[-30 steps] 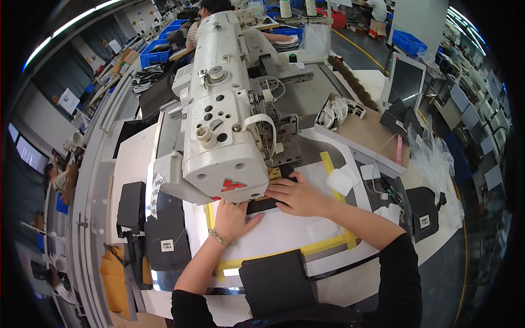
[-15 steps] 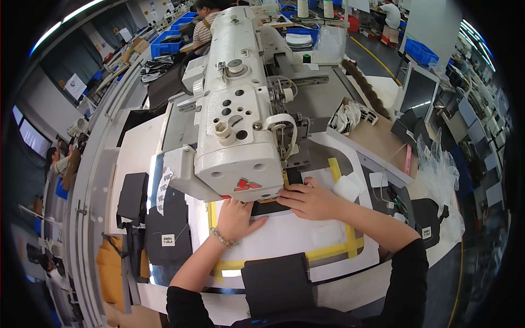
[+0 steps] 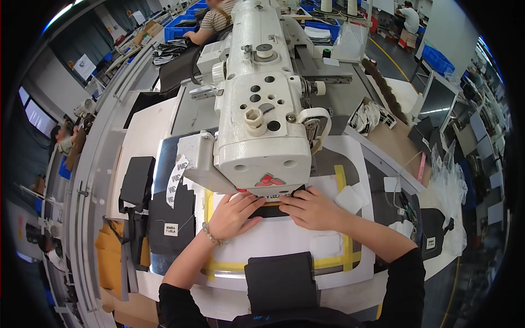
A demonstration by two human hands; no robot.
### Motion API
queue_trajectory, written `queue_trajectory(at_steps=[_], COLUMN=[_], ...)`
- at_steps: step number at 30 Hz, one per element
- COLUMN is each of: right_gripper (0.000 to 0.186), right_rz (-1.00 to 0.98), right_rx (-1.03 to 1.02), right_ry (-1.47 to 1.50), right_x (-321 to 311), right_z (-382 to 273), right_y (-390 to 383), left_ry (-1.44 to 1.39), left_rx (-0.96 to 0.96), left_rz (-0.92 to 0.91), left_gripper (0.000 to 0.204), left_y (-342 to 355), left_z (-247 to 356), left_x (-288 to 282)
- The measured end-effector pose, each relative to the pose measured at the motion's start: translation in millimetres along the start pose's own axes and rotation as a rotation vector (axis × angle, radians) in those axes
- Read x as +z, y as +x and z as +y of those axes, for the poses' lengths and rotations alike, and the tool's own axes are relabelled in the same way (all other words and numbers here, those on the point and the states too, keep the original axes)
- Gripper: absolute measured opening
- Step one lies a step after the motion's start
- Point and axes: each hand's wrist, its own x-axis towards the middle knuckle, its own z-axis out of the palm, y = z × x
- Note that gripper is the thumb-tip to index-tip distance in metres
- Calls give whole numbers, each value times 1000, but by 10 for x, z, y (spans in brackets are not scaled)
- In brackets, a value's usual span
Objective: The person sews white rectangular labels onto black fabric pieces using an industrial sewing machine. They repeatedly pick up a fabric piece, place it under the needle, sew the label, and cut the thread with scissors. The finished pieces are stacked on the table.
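Note:
A white industrial sewing machine (image 3: 262, 147) stands in front of me. Under its head lies a small black fabric piece (image 3: 273, 211), its far part hidden by the machine. A white printed label (image 3: 272, 198) shows at the far edge of the piece. My left hand (image 3: 235, 216), with a beaded bracelet at the wrist, rests its fingers on the left end of the piece, thumb apart. Across from it, my right hand (image 3: 310, 209) lays its fingers flat on the right end. Beneath both is a white sheet edged with yellow tape (image 3: 229, 266).
A stack of black fabric pieces (image 3: 280, 281) lies close to me. More labelled black pieces (image 3: 170, 218) and mustard fabric (image 3: 111, 257) are at left. At right are white paper squares (image 3: 350, 199), a cardboard tray (image 3: 402, 139), a screen (image 3: 438, 101) and clear plastic (image 3: 449, 186).
The view has shifted, so the machine appears further right. My right hand has drawn back toward me from beside the machine head. The white label now shows between my hands.

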Motion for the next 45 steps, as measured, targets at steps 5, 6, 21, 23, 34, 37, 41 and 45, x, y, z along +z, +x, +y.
queue_trajectory(at_steps=[5,6,21,23,34,37,41,45], right_gripper=[27,27,26,26,23,23,22,20], right_rz=[-23,-20,-16,-12,16,21,12,12], right_rx=[18,22,76,77,75,69,69,72], right_ry=[18,18,27,18,2,16,34,28], right_x=[-19,-17,-3,0,32,23,14,18], right_z=[0,3,4,-6,-10,-4,-5,-15], right_y=[5,5,5,13,7,4,16,6], left_ry=[5,-77,-247,-174,-88,-176,-210,-190], left_rx=[96,50,-29,49,25,-57,-51,-44], left_rz=[-10,-79,-209,-35,0,-65,-33,-22], left_gripper=[40,39,38,38,37,34,31,29], left_y=[110,127,245,208,260,275,268,278], left_z=[-110,-128,-134,-118,-12,-21,-73,-53], left_x=[135,138,247,294,211,218,277,272])
